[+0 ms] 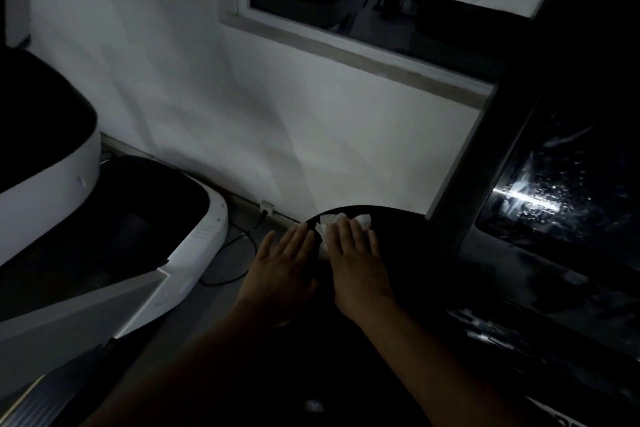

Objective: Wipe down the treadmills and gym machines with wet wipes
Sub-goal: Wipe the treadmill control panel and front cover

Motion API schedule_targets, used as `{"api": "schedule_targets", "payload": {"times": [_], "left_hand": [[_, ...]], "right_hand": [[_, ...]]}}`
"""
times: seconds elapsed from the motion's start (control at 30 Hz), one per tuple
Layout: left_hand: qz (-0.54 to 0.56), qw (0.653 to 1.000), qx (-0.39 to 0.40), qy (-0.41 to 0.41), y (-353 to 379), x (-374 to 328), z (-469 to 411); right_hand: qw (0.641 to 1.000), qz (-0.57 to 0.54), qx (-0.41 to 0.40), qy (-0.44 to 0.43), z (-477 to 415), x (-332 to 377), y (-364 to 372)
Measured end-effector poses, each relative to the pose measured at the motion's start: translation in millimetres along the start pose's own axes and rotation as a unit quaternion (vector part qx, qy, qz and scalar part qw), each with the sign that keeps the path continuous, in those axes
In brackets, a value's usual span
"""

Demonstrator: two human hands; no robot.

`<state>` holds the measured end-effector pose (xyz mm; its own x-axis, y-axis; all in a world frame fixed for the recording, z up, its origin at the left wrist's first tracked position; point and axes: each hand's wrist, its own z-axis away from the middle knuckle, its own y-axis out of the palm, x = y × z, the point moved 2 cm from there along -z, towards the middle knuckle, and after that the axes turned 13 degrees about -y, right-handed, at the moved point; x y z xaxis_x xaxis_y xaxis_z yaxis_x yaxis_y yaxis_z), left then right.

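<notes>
The room is dim. A black treadmill motor cover (pixel 394 236) curves across the lower middle. On its front rim lies a white wet wipe (pixel 330 222). My right hand (pixel 356 260) presses flat on the wipe with straight fingers; part of the wipe shows beyond the fingertips. My left hand (pixel 282 270) lies flat beside it on the cover's left edge, fingers straight, touching the edge of the wipe. To the right rises the black treadmill console (pixel 561 191) with wet streaks on its glossy screen.
A white and black treadmill (pixel 204 236) stands at the left, with its console (pixel 69 163) above. A black cable (pixel 242 236) and a wall plug (pixel 267 207) lie on the floor between the machines. A white wall and a window (pixel 346 10) are ahead.
</notes>
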<state>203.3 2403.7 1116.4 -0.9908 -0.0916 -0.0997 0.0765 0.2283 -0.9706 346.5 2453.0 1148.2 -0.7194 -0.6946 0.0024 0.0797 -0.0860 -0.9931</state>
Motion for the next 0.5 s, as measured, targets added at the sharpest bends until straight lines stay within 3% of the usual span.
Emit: {"api": "schedule_targets", "payload": {"times": [0.17, 0.33, 0.5], "left_hand": [[0.012, 1.0, -0.023, 0.007, 2.0, -0.7, -0.5], [0.015, 1.0, -0.017, 0.005, 1.8, -0.4, -0.3], [0.007, 1.0, -0.03, 0.005, 1.4, -0.5, -1.3]], "right_hand": [[0.999, -0.015, -0.021, 0.048, -16.9, -15.4, -5.6], [1.0, 0.009, 0.004, -0.023, 8.0, 10.0, 0.6], [0.998, 0.004, -0.03, 0.061, -12.3, -11.0, -1.1]]}}
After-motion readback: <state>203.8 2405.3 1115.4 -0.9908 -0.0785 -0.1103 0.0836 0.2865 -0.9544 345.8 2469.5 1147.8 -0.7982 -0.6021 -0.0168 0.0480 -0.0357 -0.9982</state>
